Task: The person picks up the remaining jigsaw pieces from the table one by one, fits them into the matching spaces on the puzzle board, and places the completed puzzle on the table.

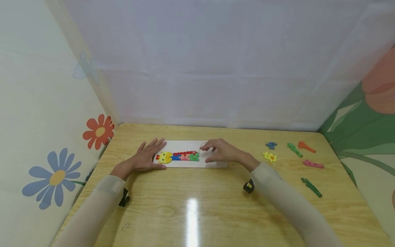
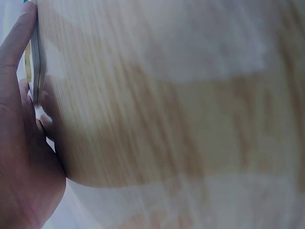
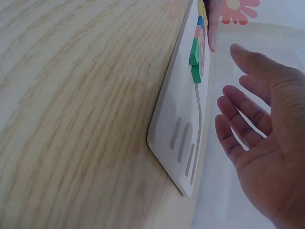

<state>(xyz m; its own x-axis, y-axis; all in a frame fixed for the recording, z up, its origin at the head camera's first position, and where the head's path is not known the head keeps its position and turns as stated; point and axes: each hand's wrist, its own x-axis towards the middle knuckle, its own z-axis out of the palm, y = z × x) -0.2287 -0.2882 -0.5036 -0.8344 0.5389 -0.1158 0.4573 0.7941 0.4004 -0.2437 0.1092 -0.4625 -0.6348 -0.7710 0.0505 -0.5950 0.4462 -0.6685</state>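
A white puzzle board [image 1: 217, 165] lies lengthwise on the table, with a yellow giraffe-head piece [image 1: 166, 157] near its left end. Beside the head run a blue piece [image 1: 176, 157], a pink piece [image 1: 184, 157] and a green piece [image 1: 194, 157], edged in red along the top. My left hand [image 1: 144, 158] rests at the board's left end, fingers spread and thumb along the near edge. Over the bare right part hovers my right hand [image 1: 223, 151], its fingers loosely bent with nothing between them. In the right wrist view, slots show in the board [image 3: 164, 129] below that hand.
Loose pieces lie to the right on the wooden table [image 1: 154, 219]: blue [image 1: 271, 145], yellow [image 1: 270, 156], light green [image 1: 294, 150], orange [image 1: 307, 146], pink [image 1: 313, 164] and dark green [image 1: 311, 187]. A pale cloth wall [image 1: 203, 96] rises behind the table.
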